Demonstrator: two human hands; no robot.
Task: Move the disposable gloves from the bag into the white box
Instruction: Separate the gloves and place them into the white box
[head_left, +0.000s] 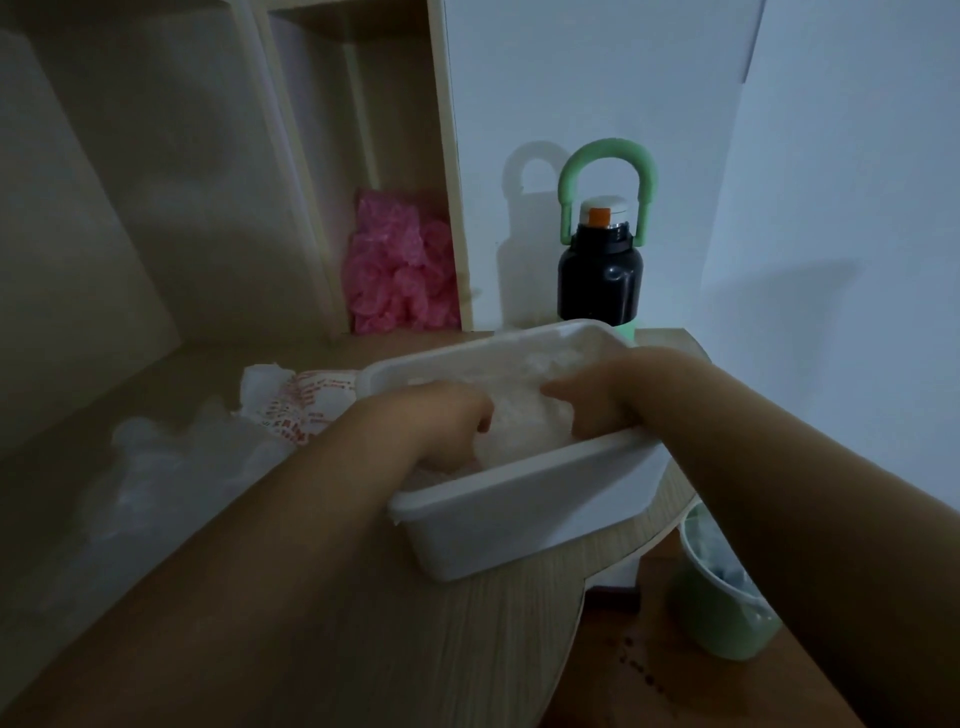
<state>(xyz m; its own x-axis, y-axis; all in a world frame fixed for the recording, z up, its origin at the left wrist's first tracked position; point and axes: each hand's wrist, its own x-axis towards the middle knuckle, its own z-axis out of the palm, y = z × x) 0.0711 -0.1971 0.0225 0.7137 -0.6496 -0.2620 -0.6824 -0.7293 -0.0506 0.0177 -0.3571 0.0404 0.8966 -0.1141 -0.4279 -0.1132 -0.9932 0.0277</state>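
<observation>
A white box (524, 512) sits on the wooden desk, near its curved right edge. A crumpled wad of clear disposable gloves (519, 421) fills the box. Both hands are inside it: my left hand (447, 421) has its fingers curled down into the wad on the left, and my right hand (597, 397) grips the wad from the right with the thumb pointing left. A white bag with red print (296, 402) lies flat just left of the box. More clear plastic (171, 467) lies crumpled on the desk further left.
A black bottle with a green handle (602, 260) stands behind the box by the wall. Pink plastic items (400, 270) fill a shelf compartment at the back. A green bin (722, 592) stands on the floor, lower right. The desk (332, 639) stretches toward me.
</observation>
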